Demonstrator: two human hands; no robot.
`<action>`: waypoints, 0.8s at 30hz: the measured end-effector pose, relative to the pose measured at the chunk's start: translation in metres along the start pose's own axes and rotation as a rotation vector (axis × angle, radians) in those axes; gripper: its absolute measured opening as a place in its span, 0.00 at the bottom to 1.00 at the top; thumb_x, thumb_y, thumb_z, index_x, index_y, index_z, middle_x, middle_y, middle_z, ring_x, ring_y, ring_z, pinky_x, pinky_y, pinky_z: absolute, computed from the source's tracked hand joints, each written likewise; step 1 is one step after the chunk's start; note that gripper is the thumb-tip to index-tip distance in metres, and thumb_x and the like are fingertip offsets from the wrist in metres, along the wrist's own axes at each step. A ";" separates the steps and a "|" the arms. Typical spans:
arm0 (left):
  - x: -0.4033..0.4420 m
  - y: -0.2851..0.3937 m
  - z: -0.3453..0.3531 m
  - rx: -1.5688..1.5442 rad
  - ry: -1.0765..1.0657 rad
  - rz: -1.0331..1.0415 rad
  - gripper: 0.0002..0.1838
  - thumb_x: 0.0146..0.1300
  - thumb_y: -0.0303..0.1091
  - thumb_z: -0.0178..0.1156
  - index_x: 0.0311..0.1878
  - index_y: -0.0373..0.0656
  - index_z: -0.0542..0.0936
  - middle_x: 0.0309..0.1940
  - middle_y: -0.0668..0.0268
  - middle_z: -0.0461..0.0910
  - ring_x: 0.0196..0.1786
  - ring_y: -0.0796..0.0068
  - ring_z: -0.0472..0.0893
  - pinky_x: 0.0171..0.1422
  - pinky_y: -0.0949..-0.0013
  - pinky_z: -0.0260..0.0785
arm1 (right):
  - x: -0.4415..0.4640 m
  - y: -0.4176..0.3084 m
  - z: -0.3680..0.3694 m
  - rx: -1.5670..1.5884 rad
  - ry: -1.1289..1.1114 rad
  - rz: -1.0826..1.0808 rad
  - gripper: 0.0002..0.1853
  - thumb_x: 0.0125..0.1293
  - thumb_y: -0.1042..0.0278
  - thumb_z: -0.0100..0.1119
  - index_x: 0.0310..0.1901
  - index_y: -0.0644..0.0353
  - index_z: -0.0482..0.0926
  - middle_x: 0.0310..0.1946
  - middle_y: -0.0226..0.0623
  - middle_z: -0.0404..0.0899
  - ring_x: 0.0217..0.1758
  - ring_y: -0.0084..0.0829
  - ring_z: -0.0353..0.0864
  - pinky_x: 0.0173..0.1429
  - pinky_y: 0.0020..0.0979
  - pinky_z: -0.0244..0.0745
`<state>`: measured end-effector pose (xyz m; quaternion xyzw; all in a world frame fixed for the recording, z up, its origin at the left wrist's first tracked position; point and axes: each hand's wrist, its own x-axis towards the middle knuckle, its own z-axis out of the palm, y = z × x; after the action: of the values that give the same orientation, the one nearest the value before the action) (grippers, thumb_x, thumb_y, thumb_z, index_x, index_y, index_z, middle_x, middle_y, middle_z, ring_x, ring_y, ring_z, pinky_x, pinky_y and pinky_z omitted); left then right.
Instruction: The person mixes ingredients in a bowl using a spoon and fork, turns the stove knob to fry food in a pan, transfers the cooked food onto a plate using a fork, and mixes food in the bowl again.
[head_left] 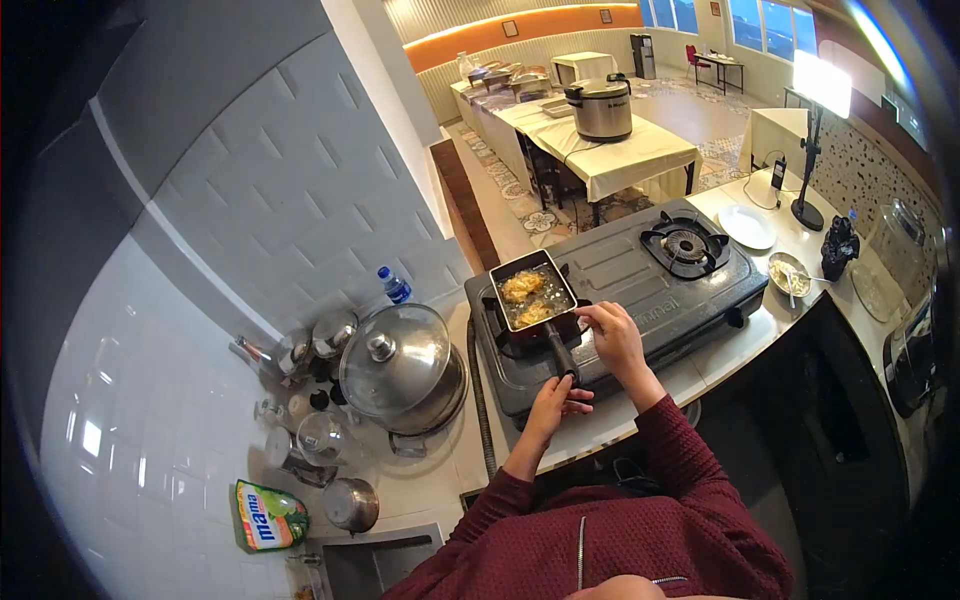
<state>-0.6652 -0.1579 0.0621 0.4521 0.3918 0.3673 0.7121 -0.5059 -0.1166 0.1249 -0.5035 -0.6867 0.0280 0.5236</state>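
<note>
A small square pan [518, 320] stands on the left burner of the gas stove [625, 285]. Two golden pieces of food [522, 287] lie in bubbling oil inside it. My left hand [551, 405] is closed round the end of the black pan handle [562, 352], which points toward me. Just right of the pan, my right hand [612, 335] is raised near its corner, with thumb and index finger close together; whether something small is between them cannot be made out.
Left of the stove stand a large lidded pot [395, 370], a water bottle [394, 285] and a small metal pot [350, 504]. At the right are a white plate [747, 227], a bowl of food [788, 272] and a lamp stand [808, 190]. A sink [380, 560] is at the bottom.
</note>
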 end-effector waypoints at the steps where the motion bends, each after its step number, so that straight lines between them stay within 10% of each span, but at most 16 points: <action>1: -0.001 0.001 0.001 0.007 0.002 -0.002 0.16 0.67 0.48 0.44 0.42 0.43 0.64 0.38 0.54 0.78 0.35 0.66 0.81 0.42 0.68 0.71 | 0.002 -0.001 -0.003 0.016 0.026 0.000 0.07 0.55 0.75 0.54 0.35 0.58 0.79 0.29 0.36 0.77 0.36 0.40 0.74 0.41 0.36 0.69; 24: -0.009 0.000 -0.008 0.002 -0.030 -0.037 0.18 0.67 0.43 0.44 0.48 0.37 0.65 0.39 0.53 0.78 0.34 0.65 0.80 0.43 0.68 0.71 | -0.014 0.012 -0.002 0.334 0.170 0.279 0.08 0.63 0.71 0.49 0.40 0.62 0.77 0.32 0.38 0.79 0.32 0.31 0.75 0.37 0.28 0.69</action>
<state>-0.6758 -0.1629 0.0620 0.4510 0.3900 0.3466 0.7241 -0.4976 -0.1221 0.1092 -0.5005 -0.5499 0.1707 0.6465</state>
